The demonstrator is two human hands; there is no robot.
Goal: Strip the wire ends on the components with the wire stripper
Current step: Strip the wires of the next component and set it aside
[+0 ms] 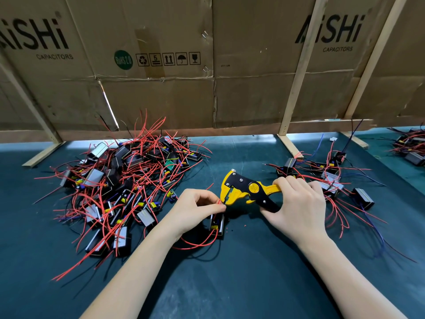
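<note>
My right hand [296, 208] grips the handles of a yellow and black wire stripper [243, 189], whose jaws point left. My left hand [195, 208] pinches the end of a red wire [197, 244] right at those jaws. That wire loops down and back to a small black component [217, 223] lying just under my left hand. Whether the wire tip sits inside the jaws is hidden by my fingers.
A big heap of black components with red wires [119, 180] covers the dark green mat [230, 284] on the left. A smaller group [331, 178] lies to the right, another at the far right [411, 146]. Cardboard panels on wooden struts [296, 72] wall off the back.
</note>
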